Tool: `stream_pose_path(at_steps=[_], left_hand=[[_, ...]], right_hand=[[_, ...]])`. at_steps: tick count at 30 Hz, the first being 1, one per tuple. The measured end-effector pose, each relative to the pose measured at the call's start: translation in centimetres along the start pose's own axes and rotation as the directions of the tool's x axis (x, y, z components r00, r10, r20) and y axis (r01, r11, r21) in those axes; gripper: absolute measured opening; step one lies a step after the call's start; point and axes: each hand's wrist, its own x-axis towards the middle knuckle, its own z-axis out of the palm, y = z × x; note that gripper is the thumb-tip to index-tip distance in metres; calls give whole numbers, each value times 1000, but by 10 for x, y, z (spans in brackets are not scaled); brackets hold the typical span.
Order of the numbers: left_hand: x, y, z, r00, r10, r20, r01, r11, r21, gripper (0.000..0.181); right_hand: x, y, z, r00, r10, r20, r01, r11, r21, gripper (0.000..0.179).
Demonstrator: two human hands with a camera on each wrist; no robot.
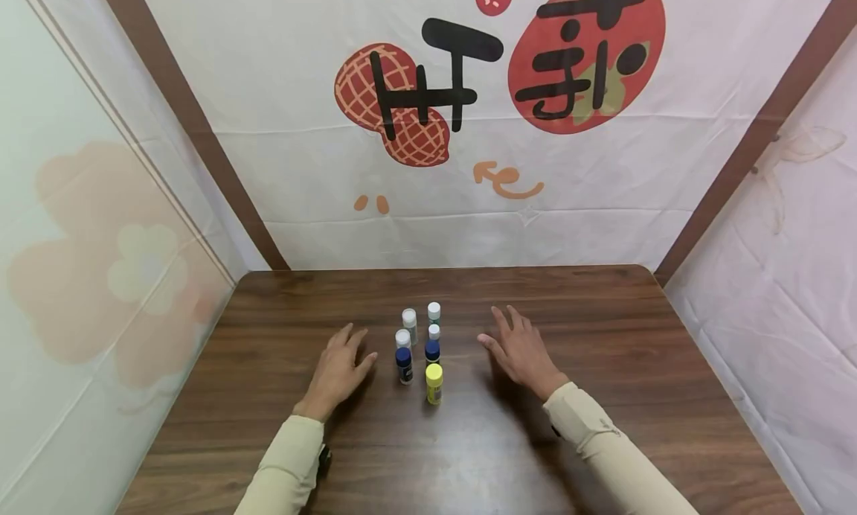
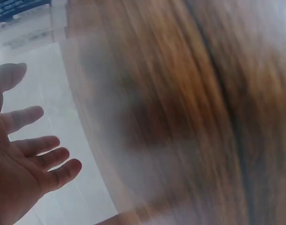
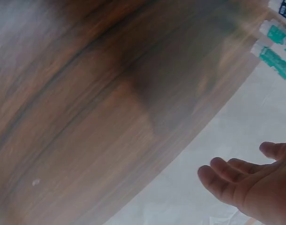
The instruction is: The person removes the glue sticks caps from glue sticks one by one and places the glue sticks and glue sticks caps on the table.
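Note:
Several small bottles stand upright in a close group at the middle of the table. At the front is a yellow-capped bottle [image 1: 434,385]; behind it are a blue-capped bottle [image 1: 432,353] and, to the left, a dark blue bottle [image 1: 405,366]. White-capped bottles, among them one at the back left [image 1: 410,326], stand behind, partly hidden. My left hand [image 1: 336,370] is left of the group with fingers spread, holding nothing. On the other side my right hand [image 1: 522,351], also loosely spread and free of any thing, is apart from the bottles. Green-labelled bottles [image 3: 275,61] show in the right wrist view.
The brown wooden table [image 1: 535,455] has a rounded back edge. A white printed cloth [image 1: 469,240] hangs behind it, with pale cloth walls [image 1: 756,292] on both sides. Brown strips [image 1: 194,128] run up the back corners.

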Motion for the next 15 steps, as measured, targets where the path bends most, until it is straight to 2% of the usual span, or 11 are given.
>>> stream_pose_path(at_steps=[6, 11, 15], left_hand=[[-5, 11, -5, 999, -35, -18, 33, 997, -75, 51], [-10, 19, -5, 995, -30, -97, 18, 992, -129, 47], [-15, 25, -5, 982, -73, -172, 45, 986, -160, 45]], right_hand=[[-2, -10, -4, 1000, -18, 2, 18, 997, 77, 67], [-5, -20, -6, 999, -33, 7, 32, 994, 108, 67], [-8, -29, -6, 999, -47, -10, 48, 990, 132, 66]])
